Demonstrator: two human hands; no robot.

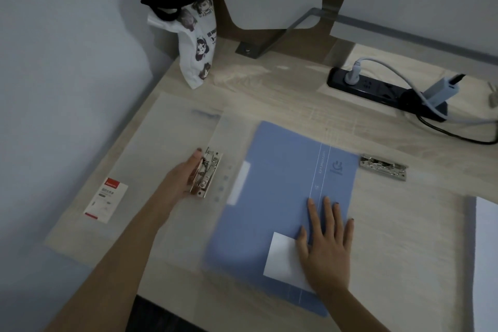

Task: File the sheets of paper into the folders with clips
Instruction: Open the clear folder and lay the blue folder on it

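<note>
Sheets point(487, 250) wait at 3 o'clock, nearest the right hand point(326, 245), which lies flat on the blue folder point(269, 183); left hand point(186, 178) grips the metal clip point(206, 172) of the clear folder point(167, 127) at 10 o'clock.

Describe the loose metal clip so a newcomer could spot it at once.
Start at the blue folder in the middle of the desk. Just past its far right corner lies a flat metal clip. Unlike the other clip, held by the left hand, no hand touches it.
</note>
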